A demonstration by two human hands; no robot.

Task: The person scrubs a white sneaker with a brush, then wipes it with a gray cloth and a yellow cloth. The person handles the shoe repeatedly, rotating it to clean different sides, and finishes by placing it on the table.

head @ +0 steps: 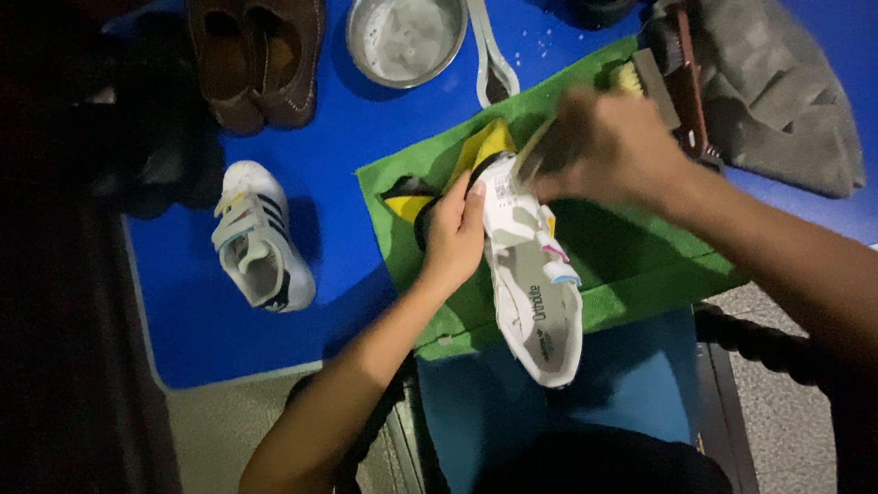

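Left hand (455,233) forearm angled up from below, fingers curled around white sneaker (533,274) held over green cloth (631,247), right hand (608,146) blurred at shoe's toe, closed on a brush (535,151), grip unclear

white tongue label (502,186) | on held sneaker | small, rectangular, dark print

Left hand (453,240) near centre, forearm entering from 7 o'clock, fingers (468,197) curled, pointing toward 12 o'clock. Right hand (608,146) toward 1 o'clock of left, motion-blurred, closed grip; forearm running off toward 4 o'clock.
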